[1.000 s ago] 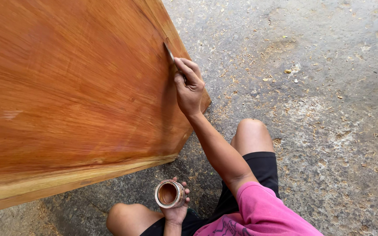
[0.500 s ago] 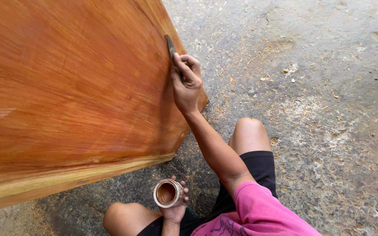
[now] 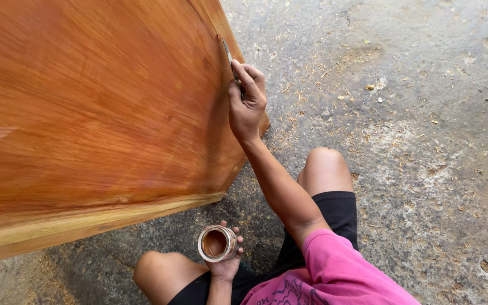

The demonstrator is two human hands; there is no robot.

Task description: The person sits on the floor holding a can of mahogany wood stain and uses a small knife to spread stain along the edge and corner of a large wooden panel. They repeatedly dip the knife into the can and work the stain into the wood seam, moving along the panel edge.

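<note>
1. Holding the small tin [image 3: 217, 243] level in your left hand [image 3: 227, 261], fingers wrapped round its side, keeps the brown finish from spilling; it sits below the slab's pale lower edge, between your knees.
2. Your right hand [image 3: 247, 101] is clamped on the brush [image 3: 228, 53], pressed against the right edge of the reddish wooden slab [image 3: 97, 113].
3. Stroke along the grain there, lightly, so no finish runs onto the concrete floor [image 3: 413, 141] beyond the slab.
</note>
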